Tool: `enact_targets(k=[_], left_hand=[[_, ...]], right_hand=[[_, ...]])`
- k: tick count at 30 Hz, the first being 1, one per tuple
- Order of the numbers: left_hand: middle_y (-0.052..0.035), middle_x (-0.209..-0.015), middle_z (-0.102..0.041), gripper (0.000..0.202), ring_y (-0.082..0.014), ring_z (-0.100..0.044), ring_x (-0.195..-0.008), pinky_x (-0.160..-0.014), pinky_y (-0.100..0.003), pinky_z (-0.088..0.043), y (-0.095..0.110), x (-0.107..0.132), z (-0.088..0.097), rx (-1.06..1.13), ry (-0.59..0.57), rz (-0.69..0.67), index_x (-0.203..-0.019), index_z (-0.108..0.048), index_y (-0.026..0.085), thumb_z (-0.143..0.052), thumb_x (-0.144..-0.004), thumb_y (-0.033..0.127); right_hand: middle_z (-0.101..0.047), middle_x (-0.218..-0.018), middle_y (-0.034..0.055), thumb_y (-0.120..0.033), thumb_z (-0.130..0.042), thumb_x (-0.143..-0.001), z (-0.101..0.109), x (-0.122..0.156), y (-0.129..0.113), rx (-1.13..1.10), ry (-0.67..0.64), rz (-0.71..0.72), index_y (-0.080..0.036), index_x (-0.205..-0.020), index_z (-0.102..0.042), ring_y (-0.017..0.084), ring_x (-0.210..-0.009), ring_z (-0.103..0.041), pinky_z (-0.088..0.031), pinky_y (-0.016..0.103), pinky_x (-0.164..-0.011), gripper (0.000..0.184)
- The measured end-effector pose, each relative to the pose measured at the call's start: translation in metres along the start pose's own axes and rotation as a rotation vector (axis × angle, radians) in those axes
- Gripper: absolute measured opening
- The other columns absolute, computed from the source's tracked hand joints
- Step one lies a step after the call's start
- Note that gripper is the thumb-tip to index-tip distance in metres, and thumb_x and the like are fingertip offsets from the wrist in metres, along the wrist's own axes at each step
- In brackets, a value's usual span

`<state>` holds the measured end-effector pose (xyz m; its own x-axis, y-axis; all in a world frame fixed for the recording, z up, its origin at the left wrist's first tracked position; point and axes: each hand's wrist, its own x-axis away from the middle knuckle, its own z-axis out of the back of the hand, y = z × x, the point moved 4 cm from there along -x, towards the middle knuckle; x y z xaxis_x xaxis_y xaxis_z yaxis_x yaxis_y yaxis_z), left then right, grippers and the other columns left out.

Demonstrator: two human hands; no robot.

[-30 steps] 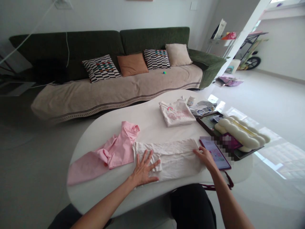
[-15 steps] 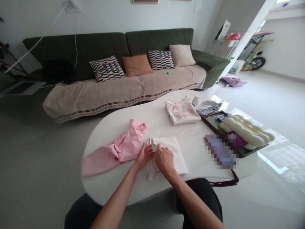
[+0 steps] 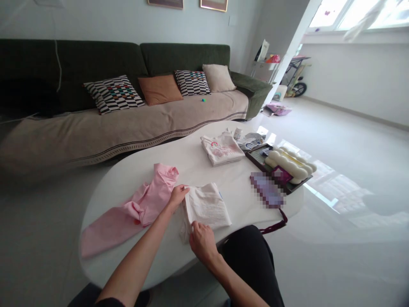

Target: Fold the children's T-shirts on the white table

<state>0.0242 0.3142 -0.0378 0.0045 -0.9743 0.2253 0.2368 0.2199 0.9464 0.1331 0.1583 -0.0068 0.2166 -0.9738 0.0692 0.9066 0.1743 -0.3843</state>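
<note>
A folded white garment (image 3: pixel 207 204) lies near the front edge of a white oval table (image 3: pixel 134 179). My left hand (image 3: pixel 178 196) pinches the garment's far left corner. My right hand (image 3: pixel 201 241) is closed on its near left corner at the table's front. A crumpled pink garment (image 3: pixel 140 204) lies spread just left of my left hand, touching the white one.
A folded white shirt with a pink print (image 3: pixel 222 149) sits farther back on the table. A dark tray (image 3: pixel 255 158) with a cream cushion-like thing (image 3: pixel 289 162) stands at the right end, a blurred flat object (image 3: pixel 266 189) before it. A green sofa (image 3: pixel 128 85) stands behind.
The white garment, a long strip a second ago, was folded over to the left into a compact rectangle. Both hands moved from pressing flat to gripping its left corners. The camera shifted.
</note>
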Motion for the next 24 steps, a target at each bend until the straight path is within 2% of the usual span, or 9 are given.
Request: enact_targets(k=[3, 6, 8, 10, 12, 14, 17, 20, 24], left_hand=[[0.0037, -0.057, -0.051, 0.024, -0.0106, -0.047, -0.056, -0.053, -0.02, -0.033, 0.006, -0.01, 0.005, -0.089, -0.008, -0.045, -0.074, -0.062, 0.012, -0.058, -0.063, 0.033], [0.0029, -0.056, -0.05, 0.016, -0.0129, -0.048, -0.06, -0.059, -0.023, -0.035, 0.005, -0.013, 0.011, -0.199, 0.029, -0.062, -0.067, -0.061, 0.013, -0.06, -0.061, 0.027], [0.0009, -0.061, -0.051, 0.011, -0.0156, -0.05, -0.068, -0.067, -0.026, -0.037, 0.004, -0.012, 0.015, -0.301, 0.078, -0.104, -0.068, -0.061, 0.014, -0.061, -0.061, 0.022], [-0.0034, -0.077, -0.056, 0.016, -0.0188, -0.051, -0.083, -0.078, -0.029, -0.036, 0.006, -0.01, 0.016, -0.473, 0.144, -0.225, -0.078, -0.062, 0.014, -0.06, -0.064, 0.019], [-0.0072, -0.094, -0.055, 0.023, -0.0201, -0.049, -0.094, -0.087, -0.031, -0.034, 0.009, -0.009, 0.014, -0.673, 0.146, -0.336, -0.09, -0.061, 0.015, -0.057, -0.068, 0.019], [-0.0089, -0.098, -0.054, 0.02, -0.02, -0.048, -0.096, -0.088, -0.032, -0.034, 0.009, -0.01, 0.009, -0.802, 0.054, -0.35, -0.091, -0.059, 0.015, -0.053, -0.072, 0.018], [-0.0057, -0.086, -0.056, 0.012, -0.0175, -0.051, -0.086, -0.081, -0.028, -0.038, 0.008, -0.008, 0.01, -0.848, -0.078, -0.301, -0.081, -0.057, 0.015, -0.05, -0.071, 0.014], [0.0008, -0.069, -0.053, 0.016, -0.0142, -0.052, -0.069, -0.065, -0.023, -0.038, 0.007, 0.009, 0.02, -0.834, -0.139, -0.267, -0.082, -0.056, 0.018, -0.051, -0.068, 0.012], [0.0075, -0.054, -0.043, 0.041, -0.0102, -0.043, -0.051, -0.053, -0.019, -0.032, 0.004, 0.051, 0.039, -0.657, -0.317, -0.161, -0.107, -0.053, 0.023, -0.048, -0.067, 0.013]], right_hand=[[-0.059, -0.078, 0.0053, -0.006, -0.04, -0.079, 0.002, -0.006, -0.011, -0.035, 0.053, 0.023, -0.017, -0.083, -0.055, 0.018, -0.076, -0.055, -0.04, 0.027, -0.069, 0.019], [-0.06, -0.08, 0.0057, -0.016, -0.042, -0.082, 0.003, -0.007, -0.016, -0.063, 0.066, 0.103, -0.017, -0.08, -0.057, 0.019, -0.079, -0.055, -0.042, 0.029, -0.072, 0.015], [-0.06, -0.093, 0.0081, -0.024, -0.048, -0.081, 0.002, -0.003, -0.01, -0.095, 0.074, 0.158, -0.018, -0.09, -0.059, 0.021, -0.09, -0.054, -0.042, 0.032, -0.078, 0.015], [-0.051, -0.12, 0.0125, -0.033, -0.054, -0.077, -0.001, 0.001, 0.001, -0.102, 0.101, 0.204, -0.018, -0.114, -0.051, 0.027, -0.112, -0.043, -0.036, 0.041, -0.09, 0.04], [-0.031, -0.139, 0.0144, -0.041, -0.057, -0.073, -0.008, 0.005, 0.013, -0.071, 0.081, 0.266, -0.017, -0.134, -0.032, 0.032, -0.128, -0.022, -0.024, 0.051, -0.099, 0.07], [-0.019, -0.144, 0.014, -0.051, -0.057, -0.069, -0.018, 0.008, 0.022, -0.032, 0.002, 0.331, -0.017, -0.14, -0.019, 0.035, -0.132, -0.008, -0.016, 0.057, -0.1, 0.087], [-0.012, -0.146, 0.0131, -0.055, -0.057, -0.066, -0.031, 0.016, 0.031, 0.004, -0.075, 0.407, -0.018, -0.141, -0.012, 0.035, -0.132, -0.001, -0.014, 0.059, -0.1, 0.095], [-0.02, -0.144, 0.0103, -0.035, -0.056, -0.074, -0.037, 0.028, 0.038, 0.041, -0.021, 0.46, -0.021, -0.14, -0.019, 0.031, -0.133, -0.008, -0.019, 0.056, -0.101, 0.076], [-0.043, -0.133, 0.0023, -0.014, -0.04, -0.085, -0.03, 0.05, 0.046, -0.005, 0.064, 0.529, -0.03, -0.129, -0.04, 0.022, -0.129, -0.027, -0.029, 0.046, -0.101, 0.047]])
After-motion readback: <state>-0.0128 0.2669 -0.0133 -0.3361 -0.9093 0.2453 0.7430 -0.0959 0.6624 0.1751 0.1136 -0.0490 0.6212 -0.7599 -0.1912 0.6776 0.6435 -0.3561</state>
